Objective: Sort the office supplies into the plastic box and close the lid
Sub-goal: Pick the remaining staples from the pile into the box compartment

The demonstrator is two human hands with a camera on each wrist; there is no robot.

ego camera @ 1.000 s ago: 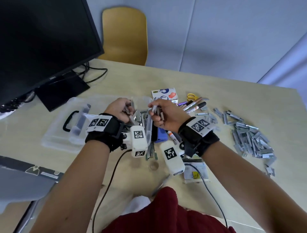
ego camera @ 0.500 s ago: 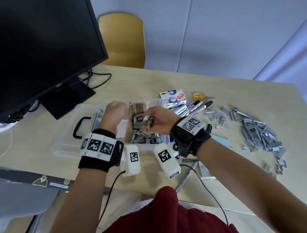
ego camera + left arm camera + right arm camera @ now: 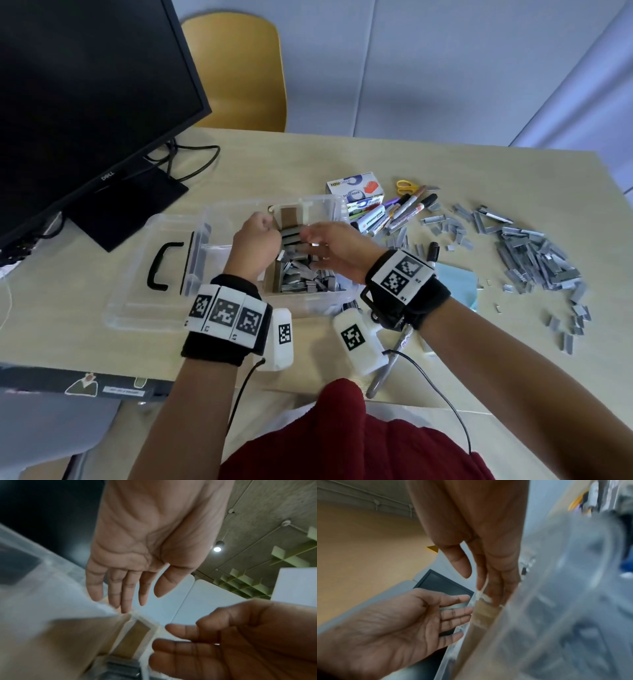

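Observation:
The clear plastic box (image 3: 308, 310) stands open on the table, its lid (image 3: 144, 274) with a black handle (image 3: 161, 263) flipped out to the left. Grey staple strips (image 3: 301, 274) fill one compartment beside a brown cardboard divider (image 3: 289, 216). Both hands hover over this compartment. My left hand (image 3: 257, 236) holds nothing, and the left wrist view shows its fingers (image 3: 126, 588) straight. My right hand (image 3: 329, 246) is also empty, with straight fingers (image 3: 498, 582) near the divider (image 3: 481, 615).
A big heap of loose staple strips (image 3: 534, 260) lies at the right. Markers (image 3: 394, 212), a small carton (image 3: 356, 190) and yellow scissors (image 3: 407, 186) sit behind the box. A black marker (image 3: 433, 253), a blue pad (image 3: 455, 281) and a pen (image 3: 387, 370) lie near my right wrist. A monitor (image 3: 85, 85) stands at the left.
Both hands gripped staple strips near the table's front, then moved forward over the box. The strips have left the hands, which now hang open above the compartment.

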